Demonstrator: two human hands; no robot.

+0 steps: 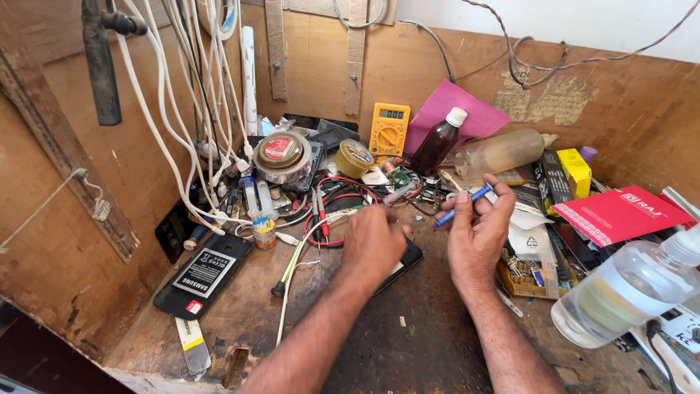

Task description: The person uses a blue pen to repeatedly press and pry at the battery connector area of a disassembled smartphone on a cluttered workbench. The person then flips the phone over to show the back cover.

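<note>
My left hand (pixel 373 244) lies palm-down on a black phone (pixel 405 261) in the middle of the wooden bench, fingers curled over it. My right hand (pixel 477 233) hovers just to the right, pinching a thin blue-handled tool (pixel 461 205) between thumb and fingers; the tool points up and to the right. Red and black probe leads (pixel 326 211) lie just behind the left hand. Most of the phone is hidden under the left hand.
A yellow multimeter (pixel 389 130), brown bottle (pixel 439 141), round tins (pixel 282 155), another black phone with its battery showing (pixel 204 273), a clear bottle (pixel 627 288) at right, a red booklet (pixel 621 213), hanging white cables (pixel 197 109) and wooden walls crowd the bench.
</note>
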